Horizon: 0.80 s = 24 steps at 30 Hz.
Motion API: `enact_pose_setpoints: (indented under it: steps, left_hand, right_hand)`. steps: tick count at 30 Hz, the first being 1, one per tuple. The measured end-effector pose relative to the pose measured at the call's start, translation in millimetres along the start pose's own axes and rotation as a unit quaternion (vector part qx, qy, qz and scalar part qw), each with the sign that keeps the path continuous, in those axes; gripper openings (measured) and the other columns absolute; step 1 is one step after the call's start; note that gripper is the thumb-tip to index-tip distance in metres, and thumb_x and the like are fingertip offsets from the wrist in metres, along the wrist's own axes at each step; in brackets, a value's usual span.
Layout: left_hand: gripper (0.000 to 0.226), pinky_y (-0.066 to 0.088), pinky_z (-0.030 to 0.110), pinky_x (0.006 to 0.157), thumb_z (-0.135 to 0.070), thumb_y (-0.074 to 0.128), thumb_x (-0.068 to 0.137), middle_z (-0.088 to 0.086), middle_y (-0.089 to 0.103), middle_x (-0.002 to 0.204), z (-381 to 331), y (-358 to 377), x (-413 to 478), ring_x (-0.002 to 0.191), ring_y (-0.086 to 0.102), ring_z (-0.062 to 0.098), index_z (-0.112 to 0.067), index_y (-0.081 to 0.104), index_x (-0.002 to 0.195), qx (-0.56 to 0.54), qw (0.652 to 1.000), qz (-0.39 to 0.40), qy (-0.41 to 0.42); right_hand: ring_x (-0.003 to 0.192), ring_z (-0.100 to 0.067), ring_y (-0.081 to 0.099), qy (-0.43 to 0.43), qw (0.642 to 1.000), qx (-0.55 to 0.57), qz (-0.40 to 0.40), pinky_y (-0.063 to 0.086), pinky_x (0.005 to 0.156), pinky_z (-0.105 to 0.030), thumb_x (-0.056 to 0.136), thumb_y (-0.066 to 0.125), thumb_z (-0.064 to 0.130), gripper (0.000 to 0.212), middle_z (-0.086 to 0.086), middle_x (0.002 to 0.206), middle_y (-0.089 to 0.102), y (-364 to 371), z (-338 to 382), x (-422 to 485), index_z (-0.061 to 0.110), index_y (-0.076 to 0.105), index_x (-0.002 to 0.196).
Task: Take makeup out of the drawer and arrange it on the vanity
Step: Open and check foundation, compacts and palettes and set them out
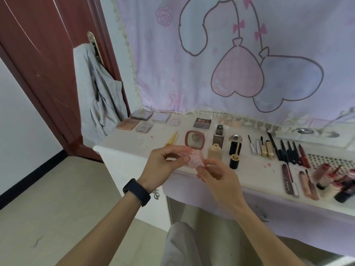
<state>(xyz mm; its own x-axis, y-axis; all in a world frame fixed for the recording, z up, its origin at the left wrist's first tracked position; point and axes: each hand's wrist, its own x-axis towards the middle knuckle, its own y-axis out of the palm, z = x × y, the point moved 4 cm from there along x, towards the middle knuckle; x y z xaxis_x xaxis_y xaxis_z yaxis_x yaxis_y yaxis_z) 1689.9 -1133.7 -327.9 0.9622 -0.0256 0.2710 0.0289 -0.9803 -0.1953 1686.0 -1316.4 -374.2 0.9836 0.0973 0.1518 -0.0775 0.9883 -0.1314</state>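
Observation:
Both hands hold a small pink compact (196, 159) above the front edge of the white vanity (134, 148). My left hand (163, 166), with a dark band on its wrist, pinches the compact's left side. From the lower right, my right hand (215, 173) pinches the other side. The compact's underside with a printed label faces me. Just behind it an open pink mirror case (194, 141) lies on the vanity.
Several eyeshadow palettes (141, 115) line the back left. A beige bottle (214, 151), a black jar (234, 161), mascaras (266, 148), dark pencils (288, 152) and lip glosses (324, 175) spread rightward. Yellow sticks (172, 140) lie left. A brown door (48, 64) stands at left.

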Motion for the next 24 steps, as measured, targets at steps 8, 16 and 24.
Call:
enact_pose_setpoints:
  steps: [8, 16, 24]
  left_hand:
    - [0.022, 0.053, 0.021, 0.083, -0.012, 0.077, 0.084, -0.009, 0.075, 0.102, -1.7, 4.4, -2.7, 0.092, 0.069, 0.008, -0.025, 0.075, 0.102, 0.026, 0.999, -0.026, -0.001]
    - [0.022, 0.055, 0.021, 0.085, -0.033, 0.080, 0.081, -0.016, 0.075, 0.098, 5.9, 16.5, -9.8, 0.093, 0.069, 0.003, -0.029, 0.076, 0.101, 0.055, 0.996, -0.039, -0.050]
    - [0.035, 0.051, 0.014, 0.080, -0.046, 0.075, 0.083, -0.014, 0.071, 0.102, 9.0, 11.1, -8.0, 0.097, 0.065, 0.002, -0.034, 0.066, 0.115, 0.117, 0.989, -0.022, -0.082]
  right_hand:
    - [0.087, -0.004, 0.072, -0.057, 0.997, -0.019, -0.043, 0.058, 0.085, -0.026, 0.089, 0.076, 0.021, 0.020, 0.020, 0.089, 0.076, -2.9, 1.0, -5.8, 0.038, 0.071, 0.098]
    - [0.082, 0.003, 0.070, -0.098, 0.985, -0.117, -0.074, 0.056, 0.080, -0.018, 0.088, 0.078, 0.022, 0.017, 0.024, 0.085, 0.074, -0.2, 0.0, -8.7, 0.029, 0.077, 0.103]
    - [0.075, -0.008, 0.072, -0.017, 0.998, -0.040, -0.037, 0.058, 0.073, -0.021, 0.092, 0.072, 0.019, 0.010, 0.011, 0.079, 0.076, -0.2, -2.3, -3.7, 0.025, 0.077, 0.099]
